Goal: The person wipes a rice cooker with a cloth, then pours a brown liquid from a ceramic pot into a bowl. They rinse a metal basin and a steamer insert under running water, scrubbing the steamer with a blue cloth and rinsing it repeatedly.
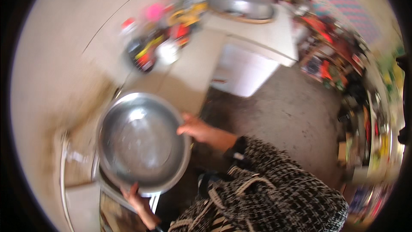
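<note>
A wide, round stainless steel basin (141, 145) is held over what looks like a sink beside the wall, and no food or object can be made out inside it. My right hand (194, 128) grips its rim on the right side, the thumb over the edge. At the near edge my left hand (136, 199) holds the rim, its fingers partly hidden. The sleeves of a black and white knit garment cover part of my arms. The basin hides most of what lies under it.
Blurred bottles and jars (145, 54) and a white container (168, 52) line the counter (193, 61) by the wall. Further off, a large domed metal lid (239, 1) lies on a white surface. A pipe (63, 174) runs along the left wall; cluttered shelves (331, 51) stand right.
</note>
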The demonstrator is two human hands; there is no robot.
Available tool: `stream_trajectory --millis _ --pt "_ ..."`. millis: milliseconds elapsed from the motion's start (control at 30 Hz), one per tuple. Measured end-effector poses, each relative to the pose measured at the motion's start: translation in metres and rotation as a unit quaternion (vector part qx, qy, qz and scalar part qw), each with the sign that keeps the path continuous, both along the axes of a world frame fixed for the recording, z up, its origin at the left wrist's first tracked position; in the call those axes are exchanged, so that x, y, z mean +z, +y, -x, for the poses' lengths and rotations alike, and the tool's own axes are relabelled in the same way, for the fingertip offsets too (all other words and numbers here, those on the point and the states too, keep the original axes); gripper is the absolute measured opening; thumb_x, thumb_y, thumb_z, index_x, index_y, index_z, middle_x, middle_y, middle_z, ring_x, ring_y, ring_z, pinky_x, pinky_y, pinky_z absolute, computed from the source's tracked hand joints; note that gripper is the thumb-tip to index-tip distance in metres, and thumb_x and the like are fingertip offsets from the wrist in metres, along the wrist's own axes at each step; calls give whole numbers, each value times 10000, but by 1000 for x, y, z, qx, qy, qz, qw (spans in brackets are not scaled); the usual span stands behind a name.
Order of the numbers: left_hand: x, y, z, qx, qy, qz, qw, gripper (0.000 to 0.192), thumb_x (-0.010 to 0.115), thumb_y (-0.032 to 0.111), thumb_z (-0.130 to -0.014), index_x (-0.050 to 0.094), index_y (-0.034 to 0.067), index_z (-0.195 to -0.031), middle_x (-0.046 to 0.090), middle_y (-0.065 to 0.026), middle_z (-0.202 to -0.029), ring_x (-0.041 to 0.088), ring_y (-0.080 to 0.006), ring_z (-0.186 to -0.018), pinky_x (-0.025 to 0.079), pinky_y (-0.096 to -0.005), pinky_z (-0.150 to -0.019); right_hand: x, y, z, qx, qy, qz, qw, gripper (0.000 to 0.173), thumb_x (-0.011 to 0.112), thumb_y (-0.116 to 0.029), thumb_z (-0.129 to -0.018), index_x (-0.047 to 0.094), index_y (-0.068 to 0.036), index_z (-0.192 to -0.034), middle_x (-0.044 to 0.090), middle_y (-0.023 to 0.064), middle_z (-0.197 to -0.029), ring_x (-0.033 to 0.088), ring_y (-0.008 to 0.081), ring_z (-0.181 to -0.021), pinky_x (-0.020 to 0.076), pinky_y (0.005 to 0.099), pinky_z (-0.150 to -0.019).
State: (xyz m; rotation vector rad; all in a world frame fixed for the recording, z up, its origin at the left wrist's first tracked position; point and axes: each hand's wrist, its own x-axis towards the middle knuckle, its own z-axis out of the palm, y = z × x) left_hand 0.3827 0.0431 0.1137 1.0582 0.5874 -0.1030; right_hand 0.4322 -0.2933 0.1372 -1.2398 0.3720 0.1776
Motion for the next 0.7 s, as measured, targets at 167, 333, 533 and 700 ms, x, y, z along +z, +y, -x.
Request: stream_trajectory --millis 167,333,533,700 --pt "43 -42 -8 -155 -84 -140 974 665 591 140 -773 377 12 -1390 431 -154 -1375 411 -300 -1235 288 -437 -1061 39 -44 31 15 -35 35 999 626 591 -27 -669 493 -31 -1288 591 42 -996 533 125 -916 446 287 -799" --pt "-1 -45 -79 -248 -93 -161 951 487 621 56 -709 545 -20 -1183 553 -153 -1176 518 -282 -1056 427 -413 -917 46 -59 28 -72 -57 50 994 645 571 -15 -695 457 -43 -1329 589 49 -1012 532 123 -926 441 276 -808" --pt "-35 -155 -162 -333 -16 24 942 585 644 73 -695 461 38 -1250 549 -140 -1121 534 -286 -1001 462 -442 -878 43 -138 50 -200 -86 113 969 586 610 -53 -728 487 -41 -1301 605 63 -1038 547 138 -930 448 290 -819" --pt "-15 -320 -202 -440 -145 142 875 564 600 21 -701 458 -2 -1246 569 -98 -1045 544 -209 -938 424 -318 -872 48 -232 80 -349 -79 175 917 503 613 -59 -738 543 -31 -1236 618 51 -1021 552 122 -913 455 277 -794"
